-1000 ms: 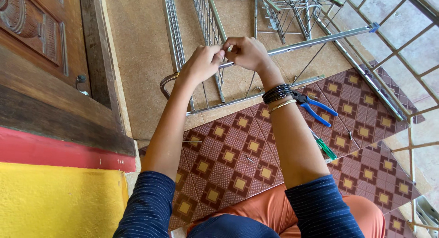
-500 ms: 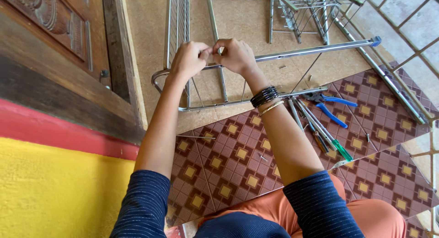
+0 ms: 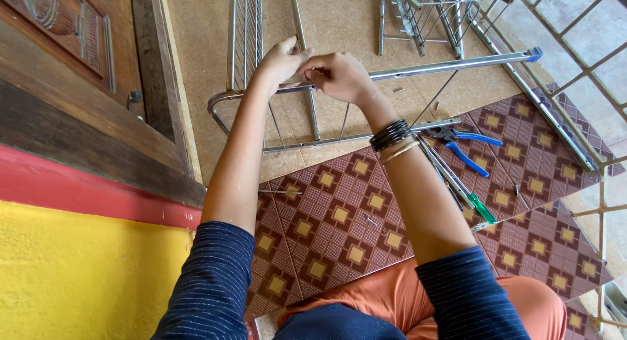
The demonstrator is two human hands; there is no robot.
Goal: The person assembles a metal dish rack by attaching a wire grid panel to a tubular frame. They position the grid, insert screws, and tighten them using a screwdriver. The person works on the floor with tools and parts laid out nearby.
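Over the last second your view had swung down and to the left, so the carved wooden door (image 3: 59, 33) filled more of the upper left of the frame and the metal rack frame (image 3: 287, 111) sat higher, near top centre. Your hands had stayed locked on the same joint throughout, which suggests you were still working that one connection rather than moving along the frame.

Your left hand (image 3: 281, 62) was closed around the point where the long steel tube (image 3: 450, 64) met the curved end of the rack frame, fingers curled over it. Your right hand (image 3: 339, 75) was pinched shut just beside it, touching the left, gripping the tube at the same spot; whatever small part sat between your fingertips was hidden.

The tube ran from your hands out toward the upper right of the frame, ending in a blue cap (image 3: 534, 54). Blue-handled pliers (image 3: 467, 147) and a green-handled screwdriver (image 3: 467, 196) lay on the patterned tile floor (image 3: 326, 235) at centre right, beside your right forearm, well apart from both hands
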